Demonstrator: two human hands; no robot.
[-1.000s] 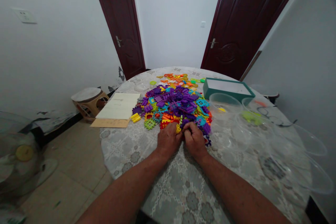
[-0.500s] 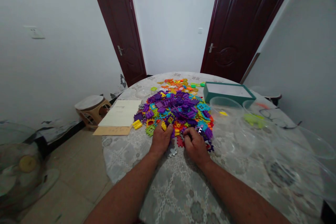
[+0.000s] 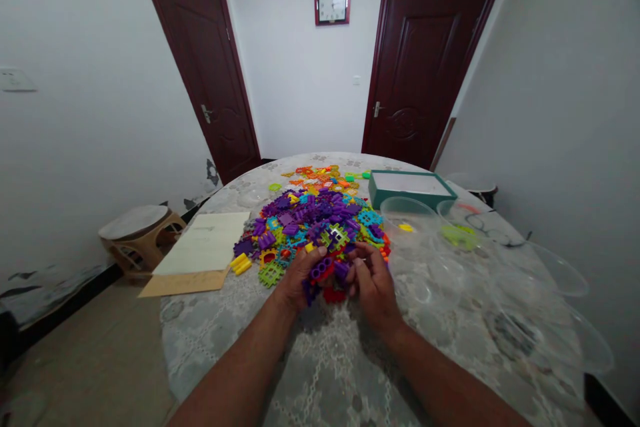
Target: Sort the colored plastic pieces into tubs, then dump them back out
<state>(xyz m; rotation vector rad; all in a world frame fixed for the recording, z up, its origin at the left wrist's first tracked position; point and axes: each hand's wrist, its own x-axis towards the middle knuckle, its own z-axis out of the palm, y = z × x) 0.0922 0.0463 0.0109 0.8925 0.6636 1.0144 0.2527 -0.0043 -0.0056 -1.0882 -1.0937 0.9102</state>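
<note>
A heap of colourful plastic building pieces (image 3: pixel 315 210), mostly purple with blue, green, red and yellow ones, covers the middle of the table. At its near edge my left hand (image 3: pixel 299 275) is closed around a cluster of joined purple, red and green pieces (image 3: pixel 323 269). My right hand (image 3: pixel 370 278) touches the right side of this cluster, its fingers curled against a purple piece. The fingertips are partly hidden by the pieces. Yellow pieces (image 3: pixel 241 263) lie left of the heap.
Left of the heap lies a cream paper sheet (image 3: pixel 203 243) over a brown one. A green-edged box (image 3: pixel 413 188) stands at the back right, with clear plastic bowls (image 3: pixel 410 213) in front of it. A stool (image 3: pixel 143 233) is beside the table.
The view has shifted right and tilted up slightly. A cluster of purple, red and green pieces now shows raised between my hands, where single pieces lay at the heap's edge.
</note>
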